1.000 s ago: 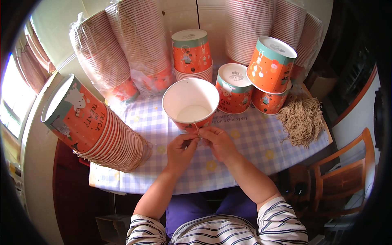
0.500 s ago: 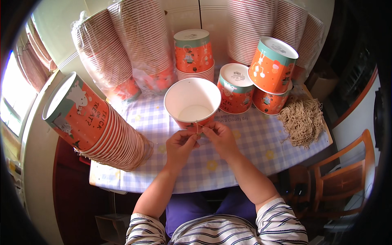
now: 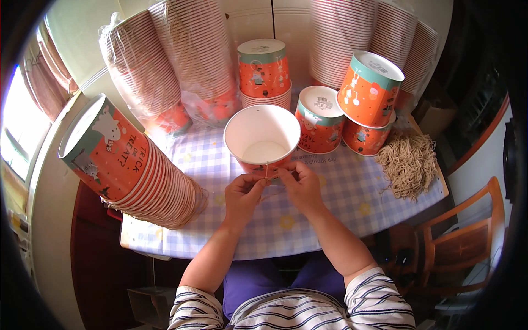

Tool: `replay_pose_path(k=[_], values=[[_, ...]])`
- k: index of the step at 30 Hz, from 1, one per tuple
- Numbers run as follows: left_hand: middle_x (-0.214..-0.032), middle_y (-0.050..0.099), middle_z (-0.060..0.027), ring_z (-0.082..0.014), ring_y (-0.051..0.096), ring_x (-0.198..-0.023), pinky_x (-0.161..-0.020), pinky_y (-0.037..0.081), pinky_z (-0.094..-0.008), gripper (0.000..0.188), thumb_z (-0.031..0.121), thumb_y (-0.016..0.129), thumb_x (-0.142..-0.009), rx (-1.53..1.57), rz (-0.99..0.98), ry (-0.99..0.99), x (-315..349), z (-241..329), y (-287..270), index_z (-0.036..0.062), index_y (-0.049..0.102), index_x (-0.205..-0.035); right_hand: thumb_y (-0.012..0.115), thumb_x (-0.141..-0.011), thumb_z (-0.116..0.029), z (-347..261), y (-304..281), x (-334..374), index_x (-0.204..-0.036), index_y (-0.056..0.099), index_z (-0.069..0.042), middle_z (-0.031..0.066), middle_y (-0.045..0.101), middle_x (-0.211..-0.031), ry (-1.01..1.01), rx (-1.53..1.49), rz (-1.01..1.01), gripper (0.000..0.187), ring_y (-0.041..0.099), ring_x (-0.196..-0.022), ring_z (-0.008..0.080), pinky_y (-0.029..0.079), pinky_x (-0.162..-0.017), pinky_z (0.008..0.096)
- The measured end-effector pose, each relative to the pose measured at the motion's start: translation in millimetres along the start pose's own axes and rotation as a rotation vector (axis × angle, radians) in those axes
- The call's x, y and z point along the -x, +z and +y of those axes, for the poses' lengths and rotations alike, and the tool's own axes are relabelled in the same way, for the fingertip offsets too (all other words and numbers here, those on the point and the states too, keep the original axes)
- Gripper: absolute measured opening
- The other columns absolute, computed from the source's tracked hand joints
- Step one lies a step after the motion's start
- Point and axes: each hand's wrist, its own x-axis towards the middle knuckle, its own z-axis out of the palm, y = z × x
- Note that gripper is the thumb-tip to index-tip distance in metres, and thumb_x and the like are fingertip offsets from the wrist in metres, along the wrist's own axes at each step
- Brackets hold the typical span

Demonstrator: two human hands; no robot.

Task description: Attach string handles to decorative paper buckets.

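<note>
Upright on the table, in front of me, stands an open paper bucket, white inside and orange outside. A thin beige cord hangs at its near rim. My left hand is closed, thumb and fingers pinching the cord just below that rim. From the other side my right hand also pinches the cord, its fingertips close to the left ones. Exactly how the cord runs between the fingertips is too small to make out.
A tall nested stack of buckets leans at the left. Behind are plastic-wrapped stacks and upturned buckets. A heap of beige cords lies on the right of the checked tablecloth. A wooden chair stands beyond.
The view has shifted slightly. Both hands stay at the near rim with the cord, and the right fingers have shifted a little in their pinch. The bucket stays in place.
</note>
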Motion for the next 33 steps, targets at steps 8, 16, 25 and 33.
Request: replay_pose_path(k=[8, 16, 25, 33], values=[[-0.079, 0.066, -0.0073, -0.0024, 0.045, -0.049, -0.043, 0.035, -0.0181, 0.008, 0.005, 0.061, -0.085, 0.048, -0.012, -0.050, -2.0, 0.4, -1.3, -0.0007, 0.060, -0.090, 0.063, -0.084, -0.016, -3.8, 0.9, 0.7, -0.086, 0.062, -0.001, 0.0007, 0.060, -0.069, -0.054, 0.006, 0.060, 0.015, 0.048, -0.056, 0.0054, 0.039, -0.051, 0.0226], [-0.080, 0.067, -0.0081, -0.0030, 0.044, -0.049, -0.043, 0.034, -0.0188, 0.007, 0.005, 0.061, -0.085, 0.099, -0.028, -0.059, -2.7, -0.3, -2.8, -0.0007, 0.060, -0.089, 0.063, -0.084, -0.026, -6.8, -3.8, -0.5, -0.091, 0.066, -0.004, 0.0005, 0.065, -0.078, 0.169, -0.132, -0.178, 0.023, 0.047, -0.062, 0.0047, 0.039, -0.058, 0.0229], [-0.081, 0.067, -0.0084, -0.0030, 0.045, -0.049, -0.043, 0.033, -0.0177, 0.007, 0.004, 0.061, -0.085, 0.095, -0.052, -0.065, -2.3, -0.1, -2.1, -0.0008, 0.060, -0.090, 0.064, -0.085, -0.023, 0.4, -4.5, -1.6, -0.092, 0.065, -0.007, -0.0011, 0.064, -0.083, 0.335, -0.416, -0.270, 0.017, 0.049, -0.070, 0.0031, 0.035, -0.061, 0.0196], [-0.085, 0.065, -0.0070, -0.0031, 0.048, -0.055, -0.048, 0.037, -0.0171, 0.014, 0.004, 0.062, -0.084, 0.136, -0.088, -0.103, -2.9, -0.3, -4.2, -0.0002, 0.060, -0.096, 0.064, -0.085, -0.016, 0.6, -4.3, -0.8, -0.091, 0.063, -0.001, 0.0029, 0.064, -0.085, 0.266, -0.417, -0.211, 0.016, 0.054, -0.074, 0.0048, 0.042, -0.066, 0.0197]])
